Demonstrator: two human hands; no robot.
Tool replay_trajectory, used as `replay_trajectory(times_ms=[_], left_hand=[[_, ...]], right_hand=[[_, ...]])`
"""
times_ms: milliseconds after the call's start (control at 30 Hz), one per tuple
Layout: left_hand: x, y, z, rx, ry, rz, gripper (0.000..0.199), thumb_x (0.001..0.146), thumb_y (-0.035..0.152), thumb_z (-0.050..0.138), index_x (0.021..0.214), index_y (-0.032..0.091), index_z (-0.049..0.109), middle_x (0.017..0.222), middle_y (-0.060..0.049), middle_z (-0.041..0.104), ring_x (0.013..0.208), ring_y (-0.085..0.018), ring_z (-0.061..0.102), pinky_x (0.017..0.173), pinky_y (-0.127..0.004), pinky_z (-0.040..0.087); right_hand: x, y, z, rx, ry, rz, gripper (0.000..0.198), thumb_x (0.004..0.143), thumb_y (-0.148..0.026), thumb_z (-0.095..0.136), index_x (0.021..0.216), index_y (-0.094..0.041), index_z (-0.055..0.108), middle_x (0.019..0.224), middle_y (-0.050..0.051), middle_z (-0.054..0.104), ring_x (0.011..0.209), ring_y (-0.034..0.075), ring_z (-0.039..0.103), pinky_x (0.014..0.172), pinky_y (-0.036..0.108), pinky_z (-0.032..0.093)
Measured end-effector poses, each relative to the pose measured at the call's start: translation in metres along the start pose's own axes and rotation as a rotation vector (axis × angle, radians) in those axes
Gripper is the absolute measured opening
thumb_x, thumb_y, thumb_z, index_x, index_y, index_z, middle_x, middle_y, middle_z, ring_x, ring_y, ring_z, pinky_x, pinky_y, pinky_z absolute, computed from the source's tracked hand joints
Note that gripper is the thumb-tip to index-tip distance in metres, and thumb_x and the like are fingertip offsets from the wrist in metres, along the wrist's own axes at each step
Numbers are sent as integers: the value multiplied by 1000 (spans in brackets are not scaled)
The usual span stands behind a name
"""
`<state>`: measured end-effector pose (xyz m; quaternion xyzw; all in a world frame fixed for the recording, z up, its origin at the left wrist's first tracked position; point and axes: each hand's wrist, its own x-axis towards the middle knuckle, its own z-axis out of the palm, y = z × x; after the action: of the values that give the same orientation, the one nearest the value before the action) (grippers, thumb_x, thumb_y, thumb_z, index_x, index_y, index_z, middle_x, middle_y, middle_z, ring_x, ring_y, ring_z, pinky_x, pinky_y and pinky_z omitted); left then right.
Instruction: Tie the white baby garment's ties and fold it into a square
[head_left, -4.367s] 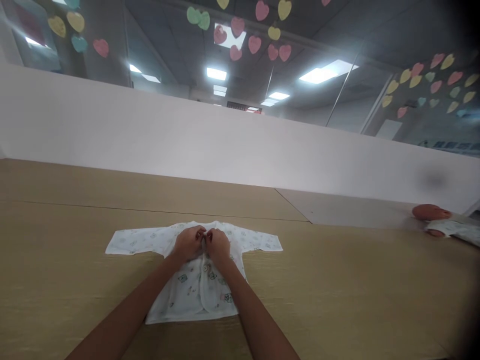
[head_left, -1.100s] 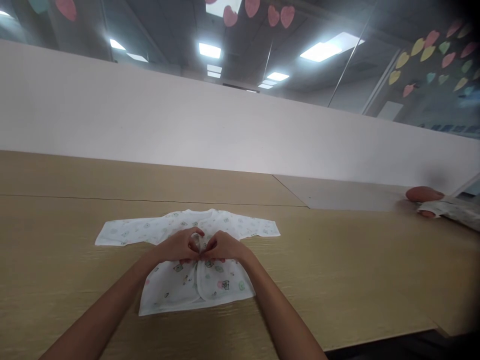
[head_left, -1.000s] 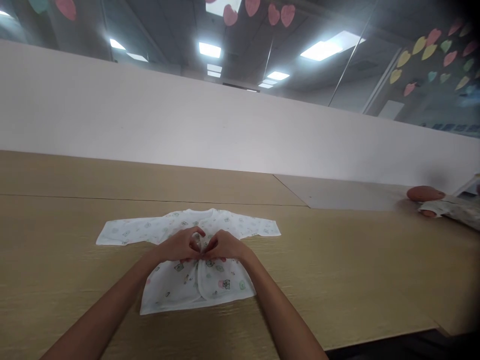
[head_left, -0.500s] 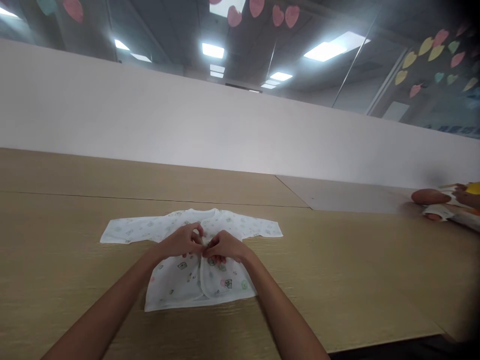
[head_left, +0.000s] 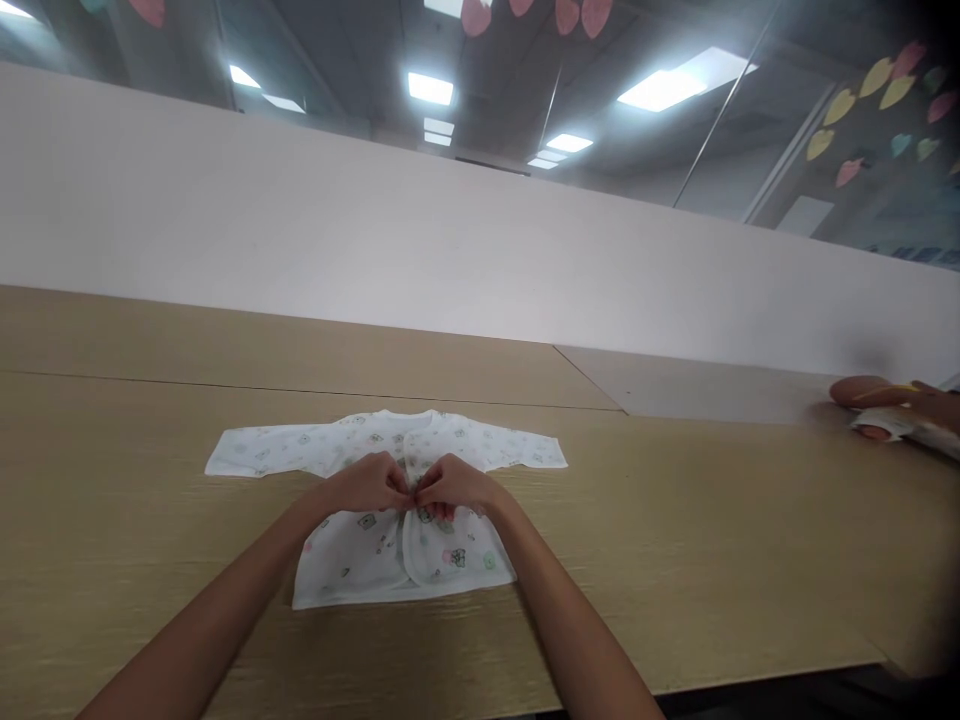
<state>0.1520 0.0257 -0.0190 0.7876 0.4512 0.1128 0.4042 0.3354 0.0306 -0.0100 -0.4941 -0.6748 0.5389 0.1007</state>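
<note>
A small white baby shirt printed with little animals lies spread flat, its sleeves stretched out to both sides and its front opening down the middle. My left hand pinches the front edge of the shirt at mid-chest. Right against it, my right hand pinches the same front edge from the other side, with the fingertips of both hands touching. Whatever fastener may sit between the fingertips is hidden.
The shirt lies on a wood-grain table backed by a low white wall. A doll-like bundle lies at the far right. Above the wall, glass carries paper hearts.
The fingers of my left hand have closed in from a looser, more spread pinch, and both hands' fingertips now meet. The view has shifted slightly.
</note>
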Motion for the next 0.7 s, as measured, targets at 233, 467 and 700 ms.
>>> replay_trajectory(times_ms=[233,467,700], left_hand=[[-1,4,1,10,4,-10,29,66,40,56,49,16,52,47,4,30,47,-8,24,44,-23,18],[-3,10,-3,-49,26,55,24,68,37,54,59,16,61,51,4,34,49,-8,26,46,-23,20],[0,1,-4,62,15,-14,31,67,40,54,49,16,50,48,4,29,49,-8,24,45,-23,19]], right_hand=[[-1,-1,-2,4,-26,-10,3,63,-13,60,62,-12,63,46,-3,55,41,7,49,42,18,42],[0,1,-4,1,-36,-20,10,63,-20,66,60,-13,60,45,-3,53,39,6,46,38,17,38],[3,5,-6,-28,-46,-29,10,64,-22,68,62,-13,63,44,-4,52,39,6,46,38,17,37]])
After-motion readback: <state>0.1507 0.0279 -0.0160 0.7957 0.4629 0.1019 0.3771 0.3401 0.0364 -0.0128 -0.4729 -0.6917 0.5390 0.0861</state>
